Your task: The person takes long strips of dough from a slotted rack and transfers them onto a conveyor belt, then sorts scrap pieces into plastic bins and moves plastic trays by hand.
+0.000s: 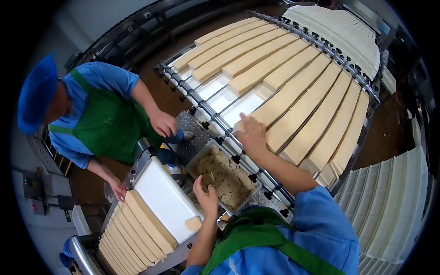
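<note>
Long pale beige blocks lie side by side in lanes on a white conveyor with metal rails. My right hand rests on the near end of one block, fingers spread over it. Over the edge of a grey bin that holds beige scraps, my left hand hangs with its fingers apart and nothing in them. Beside it, a small beige piece lies on the corner of a white board.
A co-worker in a green apron stands at the left, one hand at a row of beige slabs. A metal rail runs between bin and conveyor. White ribbed sheets are at the right. Another person's blue cap shows at bottom left.
</note>
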Action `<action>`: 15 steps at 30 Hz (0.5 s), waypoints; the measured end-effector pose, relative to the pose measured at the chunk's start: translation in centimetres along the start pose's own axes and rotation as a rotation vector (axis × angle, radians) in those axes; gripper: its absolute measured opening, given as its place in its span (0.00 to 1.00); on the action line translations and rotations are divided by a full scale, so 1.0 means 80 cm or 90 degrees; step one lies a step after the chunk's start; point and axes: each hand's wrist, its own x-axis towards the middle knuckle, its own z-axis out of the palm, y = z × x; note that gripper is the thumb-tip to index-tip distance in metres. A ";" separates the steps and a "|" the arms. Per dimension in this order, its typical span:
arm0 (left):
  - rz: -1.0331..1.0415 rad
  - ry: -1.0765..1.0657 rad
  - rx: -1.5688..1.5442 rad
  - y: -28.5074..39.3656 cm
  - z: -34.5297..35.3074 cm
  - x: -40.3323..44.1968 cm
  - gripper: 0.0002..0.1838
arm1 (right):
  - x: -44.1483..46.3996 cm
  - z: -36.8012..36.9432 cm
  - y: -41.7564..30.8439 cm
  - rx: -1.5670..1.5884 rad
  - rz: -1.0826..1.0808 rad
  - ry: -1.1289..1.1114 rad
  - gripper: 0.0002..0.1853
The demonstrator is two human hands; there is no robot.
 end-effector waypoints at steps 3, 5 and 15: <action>-0.032 0.025 -0.010 -0.022 -0.025 -0.026 0.24 | 0.000 0.020 -0.010 -0.048 0.110 -0.030 0.08; -0.010 0.017 -0.058 -0.031 -0.043 -0.045 0.23 | 0.001 0.017 -0.023 -0.121 0.152 -0.101 0.10; -0.022 0.168 -0.024 -0.037 -0.175 -0.128 0.18 | -0.050 0.016 -0.046 -0.003 -0.068 0.021 0.10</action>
